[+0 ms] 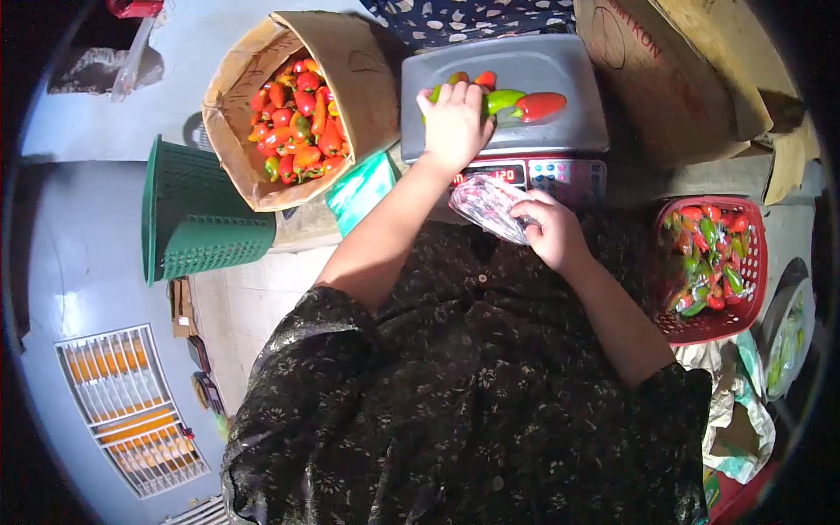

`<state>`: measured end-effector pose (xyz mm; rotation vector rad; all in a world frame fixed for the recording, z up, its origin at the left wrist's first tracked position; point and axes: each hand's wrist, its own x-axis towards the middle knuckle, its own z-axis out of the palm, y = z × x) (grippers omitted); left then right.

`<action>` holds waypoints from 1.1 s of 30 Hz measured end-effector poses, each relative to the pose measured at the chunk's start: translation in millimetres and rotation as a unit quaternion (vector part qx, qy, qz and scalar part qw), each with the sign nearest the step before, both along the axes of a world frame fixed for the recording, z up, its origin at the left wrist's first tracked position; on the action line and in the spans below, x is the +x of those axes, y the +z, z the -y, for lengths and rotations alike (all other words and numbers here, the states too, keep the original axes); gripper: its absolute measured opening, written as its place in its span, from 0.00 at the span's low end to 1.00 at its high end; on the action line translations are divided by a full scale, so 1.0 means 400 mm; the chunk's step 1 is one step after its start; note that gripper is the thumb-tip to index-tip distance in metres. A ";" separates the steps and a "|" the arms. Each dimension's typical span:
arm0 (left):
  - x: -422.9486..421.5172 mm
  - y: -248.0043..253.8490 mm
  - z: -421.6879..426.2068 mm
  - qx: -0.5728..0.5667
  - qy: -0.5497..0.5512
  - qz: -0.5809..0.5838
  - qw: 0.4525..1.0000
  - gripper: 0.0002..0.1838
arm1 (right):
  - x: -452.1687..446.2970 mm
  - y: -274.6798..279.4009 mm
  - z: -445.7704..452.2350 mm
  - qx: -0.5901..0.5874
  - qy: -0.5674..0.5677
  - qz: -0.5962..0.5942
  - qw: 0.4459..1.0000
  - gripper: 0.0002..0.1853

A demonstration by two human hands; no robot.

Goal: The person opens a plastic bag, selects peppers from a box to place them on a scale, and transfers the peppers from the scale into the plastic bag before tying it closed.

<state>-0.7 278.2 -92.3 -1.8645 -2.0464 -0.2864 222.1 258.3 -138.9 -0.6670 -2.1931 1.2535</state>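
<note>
My left hand (457,129) is on the grey tray of a weighing scale (560,66), its fingers curled over a few peppers. A green pepper (502,101) and a red pepper (541,107) lie just right of those fingers; other orange-red ones show beyond them. The scale's red display, reading about 120, is partly covered. In front of it, my right hand (553,229) pinches a clear plastic bag (490,206), which looks crumpled and holds nothing I can make out.
A cardboard box (363,83) of red and orange peppers stands left of the scale, beside a green basket (210,232). To the right, a red basket (707,328) holds bagged peppers. Large cardboard (661,83) leans behind it. Green plastic (360,194) lies near the box.
</note>
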 end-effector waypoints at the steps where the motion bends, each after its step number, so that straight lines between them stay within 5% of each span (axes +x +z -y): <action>1: -0.004 0.004 0.010 0.009 -0.006 0.015 1.000 0.22 | 0.001 0.005 0.000 -0.003 -0.002 0.009 1.000 0.14; 4: -0.016 0.044 0.051 0.073 -0.034 0.075 0.994 0.21 | -0.004 -0.001 -0.002 -0.019 -0.004 0.025 1.000 0.15; 6: -0.007 0.087 0.101 0.104 -0.056 0.263 0.958 0.19 | -0.003 0.005 -0.002 -0.030 -0.006 0.040 0.999 0.16; 8: 0.013 0.127 0.168 0.058 -0.118 0.318 0.939 0.18 | -0.003 0.008 -0.002 -0.021 -0.033 0.031 0.999 0.19; 12: 0.103 0.128 0.276 -0.125 -0.141 0.346 0.919 0.19 | -0.006 0.044 0.018 0.027 -0.073 0.011 0.997 0.27; 16: 0.169 0.077 0.296 -0.226 -0.001 0.286 0.931 0.22 | -0.021 0.090 0.080 0.096 -0.012 -0.057 0.994 0.26; 17: 0.158 0.031 0.297 -0.197 -0.059 0.293 0.934 0.22 | -0.033 0.079 0.102 0.113 0.019 -0.104 0.988 0.26; 18: 0.139 0.022 0.270 -0.105 -0.232 0.197 0.947 0.21 | -0.042 0.079 0.117 0.131 0.050 -0.151 0.979 0.26; 19: 0.156 0.013 0.267 -0.126 -0.138 0.479 0.858 0.21 | -0.031 0.088 0.122 0.150 0.074 -0.126 0.978 0.25; 21: 0.201 0.049 0.278 -0.070 -0.014 0.865 0.496 0.21 | -0.026 0.099 0.120 0.198 0.097 -0.102 0.970 0.24; 24: 0.210 0.061 0.266 -0.073 0.004 0.927 0.368 0.20 | -0.023 0.110 0.122 0.219 0.081 -0.103 0.967 0.23; 25: 0.198 -0.015 0.278 -0.024 -0.105 0.823 0.558 0.19 | -0.024 0.106 0.122 0.196 0.088 -0.113 0.970 0.23; 28: 0.153 -0.060 0.274 -0.151 -0.144 0.466 0.860 0.18 | -0.023 0.101 0.111 0.126 0.091 -0.115 0.981 0.24; 29: 0.143 -0.044 0.282 -0.327 -0.051 0.375 0.866 0.17 | -0.011 0.112 0.104 0.100 0.082 -0.096 0.987 0.23; 30: 0.147 -0.042 0.287 -0.266 -0.090 0.308 0.909 0.15 | -0.004 0.125 0.096 0.074 0.073 -0.075 0.992 0.22; 33: 0.147 -0.005 0.294 -0.299 -0.047 0.278 0.912 0.15 | 0.005 0.139 0.076 0.058 0.050 -0.080 0.994 0.21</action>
